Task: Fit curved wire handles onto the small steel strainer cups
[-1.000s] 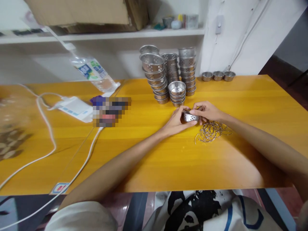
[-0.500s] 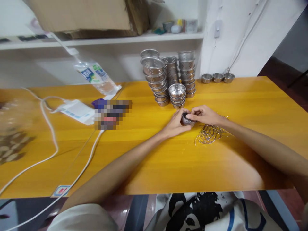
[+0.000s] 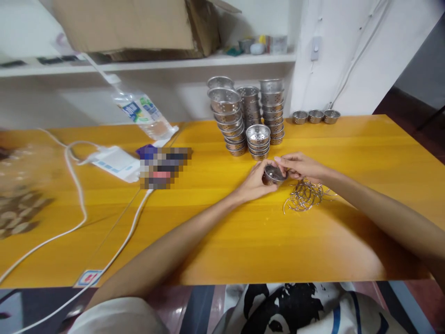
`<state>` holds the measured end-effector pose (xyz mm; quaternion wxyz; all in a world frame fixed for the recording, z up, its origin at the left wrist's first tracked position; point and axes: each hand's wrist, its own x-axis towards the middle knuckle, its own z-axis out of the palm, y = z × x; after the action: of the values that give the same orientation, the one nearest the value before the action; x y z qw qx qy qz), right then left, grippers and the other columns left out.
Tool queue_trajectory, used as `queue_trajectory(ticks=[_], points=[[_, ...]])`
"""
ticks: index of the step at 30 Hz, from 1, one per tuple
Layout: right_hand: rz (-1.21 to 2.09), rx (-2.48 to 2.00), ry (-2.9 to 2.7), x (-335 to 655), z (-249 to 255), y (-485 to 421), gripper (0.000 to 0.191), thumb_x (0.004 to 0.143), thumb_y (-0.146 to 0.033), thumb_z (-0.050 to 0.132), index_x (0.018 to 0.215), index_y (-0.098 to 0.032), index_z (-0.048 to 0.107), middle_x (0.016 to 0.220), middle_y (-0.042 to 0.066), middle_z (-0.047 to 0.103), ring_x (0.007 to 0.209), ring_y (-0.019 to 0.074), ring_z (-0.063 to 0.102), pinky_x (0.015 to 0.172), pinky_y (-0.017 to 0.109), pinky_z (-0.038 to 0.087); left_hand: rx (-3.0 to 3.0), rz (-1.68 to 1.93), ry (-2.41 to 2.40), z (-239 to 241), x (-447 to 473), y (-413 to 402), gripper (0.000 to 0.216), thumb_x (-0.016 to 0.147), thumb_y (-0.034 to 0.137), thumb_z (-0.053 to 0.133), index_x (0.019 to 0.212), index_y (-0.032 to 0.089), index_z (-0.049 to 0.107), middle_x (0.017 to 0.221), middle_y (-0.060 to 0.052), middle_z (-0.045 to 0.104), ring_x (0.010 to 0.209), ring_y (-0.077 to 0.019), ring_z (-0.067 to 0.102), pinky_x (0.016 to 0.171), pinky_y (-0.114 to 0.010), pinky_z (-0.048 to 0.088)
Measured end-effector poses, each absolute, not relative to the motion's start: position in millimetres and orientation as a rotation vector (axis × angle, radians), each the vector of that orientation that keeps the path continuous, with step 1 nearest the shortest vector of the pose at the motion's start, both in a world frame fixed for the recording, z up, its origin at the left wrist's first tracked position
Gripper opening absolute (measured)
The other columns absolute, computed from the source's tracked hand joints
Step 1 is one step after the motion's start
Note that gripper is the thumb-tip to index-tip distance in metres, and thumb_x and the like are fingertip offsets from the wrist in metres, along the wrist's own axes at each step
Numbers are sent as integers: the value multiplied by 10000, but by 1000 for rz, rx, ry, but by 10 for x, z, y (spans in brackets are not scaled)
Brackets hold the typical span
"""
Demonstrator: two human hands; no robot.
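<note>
My left hand (image 3: pixel 259 181) is wrapped round the left side of a small perforated metal cup (image 3: pixel 274 175), whose opening faces up just above or on the table. At the cup's right rim is my right hand (image 3: pixel 301 167), thumb and fingers pinched together. Whatever lies between those fingertips is too small to make out. A tangle of thin curved metal wires (image 3: pixel 304 197) lies on the table just below my right hand. Behind my hands stand tall stacks of similar cups (image 3: pixel 227 111) and a shorter stack (image 3: pixel 258 134).
Three single cups (image 3: pixel 315 116) stand in a row by the wall. To the left are a clear bottle (image 3: pixel 144 113), a white box-like device (image 3: pixel 116 162), a white cable (image 3: pixel 134 218) and a blurred bag of round pieces (image 3: pixel 19 208). A cardboard box (image 3: pixel 132 28) sits on the shelf above.
My right thumb and fingers have shifted from inside the cup to its right rim, so more of the cup's inside shows. The left hand keeps its grip; the view has shifted slightly.
</note>
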<state>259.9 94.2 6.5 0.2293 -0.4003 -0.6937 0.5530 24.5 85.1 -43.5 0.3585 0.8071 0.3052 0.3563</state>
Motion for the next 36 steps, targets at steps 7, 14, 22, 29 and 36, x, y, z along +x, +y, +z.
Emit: queue_trajectory(ticks=[7, 14, 22, 29, 36], points=[[1436, -1138, -1919, 2585, -19, 977, 818, 950, -1020, 443, 743, -231, 518, 620, -37, 423, 520, 104, 329, 500, 289, 226, 2034, 900, 829, -466, 236, 864, 622, 794, 323, 846, 1343, 224, 571, 1349, -144, 737, 1249, -355, 717, 1145, -572, 552], [568, -1168, -2517, 2459, 36, 773, 572, 1182, -613, 422, 1003, -195, 771, 975, 86, 777, 802, 179, 635, 725, 323, 392, 2052, 907, 844, -515, 237, 853, 769, 777, 310, 834, 1492, 221, 563, 1528, -170, 676, 1409, -383, 667, 1260, -613, 489], [474, -1230, -2609, 2432, 120, 715, 617, 1223, -567, 318, 1183, -164, 784, 1205, 153, 815, 970, 245, 726, 836, 361, 478, 2025, 881, 724, -503, 217, 851, 817, 775, 309, 813, 1533, 196, 531, 1546, -184, 644, 1459, -394, 625, 1272, -592, 487], [254, -1247, -2750, 2411, 172, 610, 650, 1235, -498, 241, 1253, -141, 784, 1249, 175, 781, 921, 253, 701, 788, 373, 431, 2078, 899, 703, -547, 215, 884, 871, 751, 294, 810, 1568, 187, 528, 1586, -187, 612, 1484, -404, 597, 1311, -602, 426], [99, -1051, -2822, 2441, 75, 635, 539, 1226, -424, 314, 1191, -151, 777, 1185, 161, 740, 895, 230, 623, 710, 348, 320, 2107, 925, 736, -527, 217, 883, 861, 721, 270, 822, 1535, 180, 560, 1525, -185, 632, 1438, -399, 615, 1288, -594, 443]])
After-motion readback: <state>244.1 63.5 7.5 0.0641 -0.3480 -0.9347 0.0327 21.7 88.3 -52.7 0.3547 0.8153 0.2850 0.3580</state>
